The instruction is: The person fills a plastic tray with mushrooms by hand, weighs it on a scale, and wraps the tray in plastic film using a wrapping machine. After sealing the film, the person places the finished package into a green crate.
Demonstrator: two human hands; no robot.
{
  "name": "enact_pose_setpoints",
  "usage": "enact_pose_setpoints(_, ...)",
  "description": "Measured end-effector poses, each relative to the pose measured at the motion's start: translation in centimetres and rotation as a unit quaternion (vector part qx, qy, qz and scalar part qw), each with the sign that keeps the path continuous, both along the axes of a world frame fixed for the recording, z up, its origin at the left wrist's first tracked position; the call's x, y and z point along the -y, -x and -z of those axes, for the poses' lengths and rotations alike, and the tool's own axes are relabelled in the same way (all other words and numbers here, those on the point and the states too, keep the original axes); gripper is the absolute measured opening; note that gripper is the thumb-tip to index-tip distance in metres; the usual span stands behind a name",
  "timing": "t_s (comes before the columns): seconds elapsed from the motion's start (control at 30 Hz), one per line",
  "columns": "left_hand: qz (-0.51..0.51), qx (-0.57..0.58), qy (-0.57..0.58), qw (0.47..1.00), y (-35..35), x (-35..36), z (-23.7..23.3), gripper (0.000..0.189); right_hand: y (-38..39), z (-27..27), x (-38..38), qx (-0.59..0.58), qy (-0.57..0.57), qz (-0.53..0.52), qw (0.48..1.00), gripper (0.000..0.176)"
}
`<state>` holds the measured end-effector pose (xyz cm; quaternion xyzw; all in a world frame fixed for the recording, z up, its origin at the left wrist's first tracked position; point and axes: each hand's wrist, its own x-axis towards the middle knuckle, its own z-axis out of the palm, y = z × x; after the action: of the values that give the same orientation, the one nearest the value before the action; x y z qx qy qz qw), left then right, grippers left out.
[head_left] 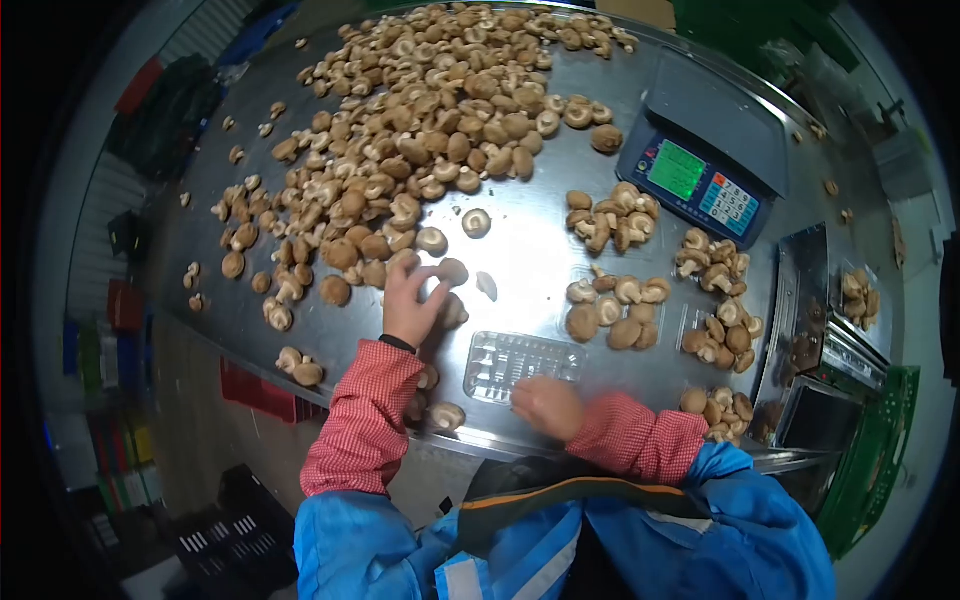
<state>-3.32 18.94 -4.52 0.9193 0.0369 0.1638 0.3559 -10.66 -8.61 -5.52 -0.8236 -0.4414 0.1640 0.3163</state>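
My left hand (pixel 408 308) is over the steel table, its thumb and forefinger pinched at the edge of a brown shiitake mushroom (pixel 454 271). Another mushroom (pixel 453 311) lies just below those fingers. Slightly blurred, my right hand (pixel 550 406) overlaps the near right corner of a clear plastic tray (pixel 508 362) that has a ribbed bottom and no mushrooms in it. The fingers of that hand point left and are partly hidden. A pale loose piece (pixel 487 286) lies between the left hand and the tray.
A large heap of shiitake mushrooms (pixel 430 110) spreads over the back left of the table (pixel 540 235). At the back right stands a digital scale (pixel 690 170) with a lit green display. Several filled trays (pixel 618 312) line the right side, beside a metal-framed machine (pixel 810 320).
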Motion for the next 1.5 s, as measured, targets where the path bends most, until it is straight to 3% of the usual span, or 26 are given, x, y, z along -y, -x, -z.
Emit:
enact_pose_setpoints(0.13, -0.071, -0.014, 0.101, 0.992, 3.9, -1.3, -1.8, 0.016, 0.3, 0.4, 0.0, 0.014, -0.005, 0.005, 1.0, 0.008)
enact_pose_setpoints(0.17, -0.075, 0.02, 0.08, 0.994, 4.9, -1.8, -0.8, 0.014, 0.4, 0.4, -0.1, 0.024, -0.012, 0.003, 1.0, 0.008)
enact_pose_setpoints(0.27, -0.142, -0.07, 0.208, 0.965, 8.0, -1.0, -1.5, 0.014, 0.0, 0.6, 0.3, 0.048, -0.028, -0.019, 0.998, 0.008)
enact_pose_setpoints(0.37, -0.155, -0.248, 0.39, 0.873, 10.4, 1.4, -4.4, 0.024, -0.7, -1.9, -0.5, 0.078, -0.043, -0.036, 0.995, 0.011)
enact_pose_setpoints(0.4, -0.129, -0.335, 0.424, 0.832, 10.6, 2.2, -5.8, 0.028, -0.8, -3.7, -0.7, 0.087, -0.047, -0.039, 0.994, 0.012)
enact_pose_setpoints(0.47, -0.041, -0.406, 0.489, 0.771, 10.9, 3.4, -7.1, 0.028, -1.6, -7.0, -2.2, 0.126, -0.073, -0.057, 0.988, 0.017)
enact_pose_setpoints(0.5, -0.015, -0.387, 0.496, 0.777, 10.9, 3.6, -6.7, 0.028, -2.6, -8.8, -2.8, 0.147, -0.087, -0.065, 0.983, 0.02)
enact_pose_setpoints(0.57, 0.037, -0.343, 0.507, 0.79, 10.7, 3.6, -5.7, 0.029, -5.1, -13.0, -3.3, 0.25, -0.055, 0.054, 0.965, 0.034)
enact_pose_setpoints(0.63, 0.096, -0.319, 0.526, 0.783, 9.8, 3.8, -6.2, 0.029, -7.8, -12.9, -3.3, 0.154, 0.005, 0.091, 0.984, 0.044)
enact_pose_setpoints(0.67, 0.125, -0.309, 0.535, 0.777, 9.5, 4.0, -6.4, 0.028, -9.1, -10.8, -2.9, 0.004, 0.05, 0.068, 0.996, 0.047)
enact_pose_setpoints(0.7, 0.123, -0.302, 0.534, 0.78, 9.1, 4.0, -5.4, 0.039, -10.4, -9.6, -2.4, -0.146, 0.095, 0.044, 0.984, 0.051)
enact_pose_setpoints(0.77, 0.031, -0.233, 0.367, 0.9, 8.1, 2.1, -4.3, 0.058, -13.1, -10.0, -2.1, -0.432, 0.025, 0.159, 0.887, 0.039)
enact_pose_setpoints(0.8, -0.02, -0.193, 0.277, 0.941, 7.7, 0.7, -3.8, 0.068, -14.8, -6.5, -0.8, -0.286, -0.035, 0.2, 0.936, 0.029)
enact_pose_setpoints(0.83, -0.042, -0.163, 0.129, 0.977, 7.4, -1.6, -3.4, 0.085, -16.6, -6.2, -0.2, -0.257, -0.047, 0.292, 0.92, 0.028)
enact_pose_setpoints(0.87, -0.061, -0.131, -0.023, 0.989, 7.2, -4.0, -3.1, 0.102, -18.0, -5.8, 0.3, -0.054, -0.006, 0.32, 0.946, 0.028)
enact_pose_setpoints(0.9, -0.073, -0.224, -0.017, 0.972, 6.9, -5.5, -2.9, 0.117, -19.2, -6.0, 0.1, 0.153, 0.034, 0.336, 0.929, 0.027)
enact_pose_setpoints(1.0, -0.044, -0.245, -0.143, 0.958, 5.2, -6.1, -1.7, 0.124, -21.4, -5.6, -2.8, 0.102, 0.194, 0.345, 0.913, 0.026)
enact_pose_setpoints(1.27, -0.006, -0.162, -0.075, 0.984, -0.7, -3.2, -0.4, 0.131, -21.7, 0.9, -12.3, 0.007, -0.023, 0.207, 0.978, 0.018)
enact_pose_setpoints(1.4, -0.052, -0.121, 0.067, 0.989, -1.7, -3.0, 0.1, 0.125, -21.7, 3.9, -15.4, -0.143, -0.129, 0.238, 0.952, 0.024)
enact_pose_setpoints(1.47, -0.064, -0.105, 0.095, 0.988, -2.2, -2.1, -0.1, 0.125, -21.9, 5.4, -15.8, -0.229, -0.186, 0.258, 0.92, 0.03)
enact_pose_setpoints(1.5, -0.082, -0.093, 0.11, 0.986, -2.2, -1.3, -0.1, 0.122, -22.1, 5.1, -15.8, -0.336, -0.232, 0.246, 0.879, 0.039)
